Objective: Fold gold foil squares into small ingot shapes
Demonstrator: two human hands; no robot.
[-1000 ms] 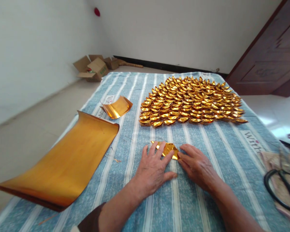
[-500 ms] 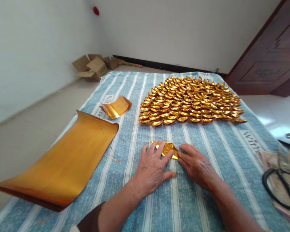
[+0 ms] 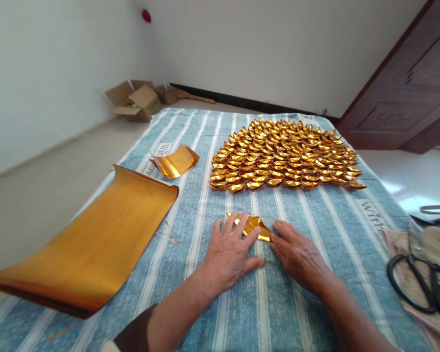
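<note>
Striped blue-and-white cloth carries one large gold sheet, one smaller curled gold bundle, one pair of scissors at right, and folded gold boats too many to count. Beyond stand two cardboard boxes. Shiny and creased, one gold piece lies before the boats: the left hand, fingers splayed flat, hides part; the right hand touches its right edge, grip unclear.

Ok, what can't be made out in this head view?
In the head view:
- Gold foil piece: left part hidden under the left hand.
- Right hand: pinching or pressing unclear; its own back hides the fingertips' undersides.
- Folded gold shapes: exact count lost, front rows overlapping rear ones.
- Scissors: one handle cut off by the right edge.
- Cardboard box: contents too small, partly behind flaps.
</note>
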